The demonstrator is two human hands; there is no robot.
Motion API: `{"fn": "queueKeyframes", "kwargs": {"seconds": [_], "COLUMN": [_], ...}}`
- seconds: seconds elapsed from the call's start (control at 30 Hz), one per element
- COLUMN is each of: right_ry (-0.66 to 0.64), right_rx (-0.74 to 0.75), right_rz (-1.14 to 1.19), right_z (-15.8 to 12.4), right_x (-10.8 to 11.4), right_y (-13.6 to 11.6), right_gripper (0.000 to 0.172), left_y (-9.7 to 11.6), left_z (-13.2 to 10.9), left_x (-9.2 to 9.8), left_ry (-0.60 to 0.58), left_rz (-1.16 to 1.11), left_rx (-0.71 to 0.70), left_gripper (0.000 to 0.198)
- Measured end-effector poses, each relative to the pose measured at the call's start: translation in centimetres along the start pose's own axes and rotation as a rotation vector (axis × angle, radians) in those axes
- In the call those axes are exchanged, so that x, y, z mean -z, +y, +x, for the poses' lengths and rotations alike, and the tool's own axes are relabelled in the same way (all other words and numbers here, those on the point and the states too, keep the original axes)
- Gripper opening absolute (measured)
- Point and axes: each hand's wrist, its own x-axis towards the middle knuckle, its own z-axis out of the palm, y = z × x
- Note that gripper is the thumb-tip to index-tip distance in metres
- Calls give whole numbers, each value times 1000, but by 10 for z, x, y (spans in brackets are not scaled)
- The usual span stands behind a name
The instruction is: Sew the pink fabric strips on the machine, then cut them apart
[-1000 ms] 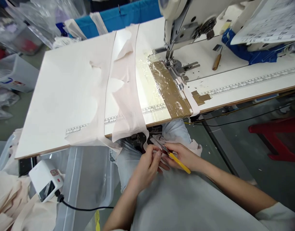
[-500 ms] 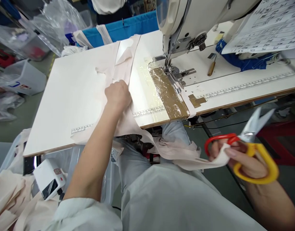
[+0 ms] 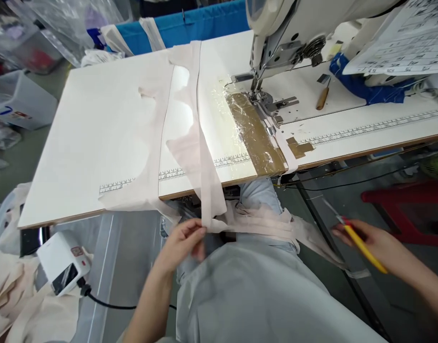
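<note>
Off the bench's (image 3: 97,143) front edge, your left hand (image 3: 181,240) pinches the fabric strip (image 3: 199,157); right hand (image 3: 374,240) grips scissors (image 3: 361,245) — tugging could drag it off.

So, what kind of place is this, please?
Most likely a garment sewing workshop: an industrial sewing machine on a ruler-marked table, pale fabric strip in the left hand, scissors in the right hand.

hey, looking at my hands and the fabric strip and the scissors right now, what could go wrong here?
1. The right hand holds the scissors out to the side with the blades pointing away, near the fabric strip trailing over the lap; they could snag or nick it.
2. The left hand pinches the strip where it hangs off the table; a tug might drag the loose pieces off.
</note>
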Motion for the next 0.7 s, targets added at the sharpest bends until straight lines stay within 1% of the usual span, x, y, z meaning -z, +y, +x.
{"fn": "queueKeyframes", "kwargs": {"seconds": [0.03,0.07,0.13,0.17,0.23,0.3,0.4,0.47,0.53,0.6,0.7], "right_ry": [-24,-134,-485,-618,-757,-810,-892,-961,-1001,-1001,-946], "right_rx": [-59,-67,44,113,242,314,357,375,382,385,407], "right_rz": [-56,-68,-15,-22,-93,-193,-320,-362,-376,-389,-433], "right_z": [5,9,19,24,38,54,76,84,88,89,88], "right_x": [-15,-30,-57,-68,-84,-92,-95,-96,-98,-100,-104], "right_y": [-16,-33,-69,-86,-112,-130,-146,-153,-160,-166,-170], "right_gripper": [31,36,46,46,46,47,48,49,50,50,50], "left_y": [-8,-14,-21,-24,-27,-30,-31,-31,-30,-30,-32], "left_z": [2,5,7,7,6,4,1,0,-1,-2,-2], "left_x": [-9,-18,-31,-36,-42,-43,-42,-41,-41,-41,-40], "left_ry": [-5,2,25,44,88,131,182,207,218,217,213], "left_rz": [-48,-100,-180,-203,-231,-245,-261,-265,-260,-255,-263], "left_rx": [9,6,-4,-10,-16,-5,20,21,13,3,-7], "left_gripper": [39,41,44,44,44,45,49,50,49,47,46]}}
